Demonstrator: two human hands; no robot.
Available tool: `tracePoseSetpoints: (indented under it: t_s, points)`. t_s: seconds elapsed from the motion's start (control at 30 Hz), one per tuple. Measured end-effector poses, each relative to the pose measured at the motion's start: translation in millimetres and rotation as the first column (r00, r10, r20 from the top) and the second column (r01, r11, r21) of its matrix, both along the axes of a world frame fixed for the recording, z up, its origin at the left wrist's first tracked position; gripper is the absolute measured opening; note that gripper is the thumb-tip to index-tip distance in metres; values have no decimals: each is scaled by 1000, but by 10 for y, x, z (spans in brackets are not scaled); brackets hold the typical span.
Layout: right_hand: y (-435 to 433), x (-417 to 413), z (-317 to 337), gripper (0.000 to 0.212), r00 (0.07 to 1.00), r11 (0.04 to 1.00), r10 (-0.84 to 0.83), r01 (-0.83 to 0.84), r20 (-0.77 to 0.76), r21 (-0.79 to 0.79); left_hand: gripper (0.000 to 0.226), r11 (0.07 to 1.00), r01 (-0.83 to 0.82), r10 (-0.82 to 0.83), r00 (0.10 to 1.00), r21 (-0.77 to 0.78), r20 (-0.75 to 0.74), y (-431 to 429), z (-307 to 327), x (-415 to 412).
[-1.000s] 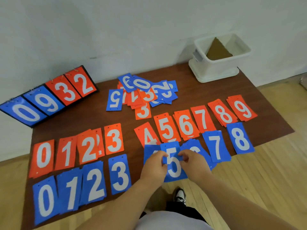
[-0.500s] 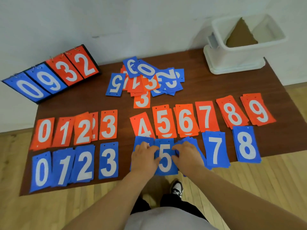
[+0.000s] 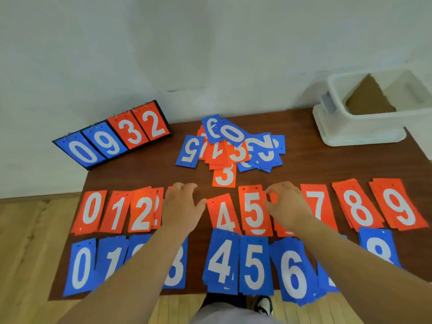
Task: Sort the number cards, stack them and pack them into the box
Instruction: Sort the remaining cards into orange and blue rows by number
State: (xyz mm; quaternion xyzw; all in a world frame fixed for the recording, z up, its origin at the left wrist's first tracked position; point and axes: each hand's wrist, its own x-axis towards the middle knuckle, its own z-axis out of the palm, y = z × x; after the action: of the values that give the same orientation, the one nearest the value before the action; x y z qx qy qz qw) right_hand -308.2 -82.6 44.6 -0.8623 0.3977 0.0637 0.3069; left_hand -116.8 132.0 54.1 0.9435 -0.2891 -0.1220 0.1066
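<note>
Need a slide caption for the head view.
Left hand and right hand hover over the sorted orange row; unsorted pile beyond, white box at table corner.

We reach both bare arms forward, the left forearm (image 3: 131, 272) from the lower left, the right forearm (image 3: 350, 260) from the lower right. Our left hand (image 3: 181, 208) is palm down, fingers nearly straight, thumb spread rightward. Our right hand (image 3: 288, 204), apart from it, is palm down with fingers loosely curled.
</note>
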Motion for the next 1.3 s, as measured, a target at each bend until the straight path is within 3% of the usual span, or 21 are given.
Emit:
tracePoseSetpoints:
  t_s: [0.17,0.37,0.5,0.67,0.83,0.9,1.13,1.3]
  points:
    - [-453,527,-123,39,993,995,-98,98,-71,-10,59,990,-138,140,989,37,-52,-256,-141,785]
    - [-1007,1261,-381,47,938,945,-327,323,-110,-53,62,979,-197,203,971,51,-130,-660,-444,1503]
    - [-1172,1470,-630,67,872,913,-407,392,-271,-112,72,966,-256,257,951,30,-173,-891,-689,1670]
    - [-1225,1472,-767,64,809,842,-526,538,-260,-32,70,954,-293,280,946,-59,-160,-899,-897,1655]
    - [-1185,1256,-703,39,794,800,-596,600,-117,-2,64,933,-356,343,924,-53,-169,-934,-868,1652]
    - [-1156,1160,-637,32,768,768,-639,640,-45,16,57,929,-351,323,924,-117,-205,-938,-842,1644]
    - [-967,731,-226,25,538,570,-814,812,218,125,44,895,-352,261,911,-274,-319,-903,-545,1513]
    - [-557,310,201,18,477,579,-808,753,347,312,43,847,-378,163,853,-374,-495,-644,117,1013]
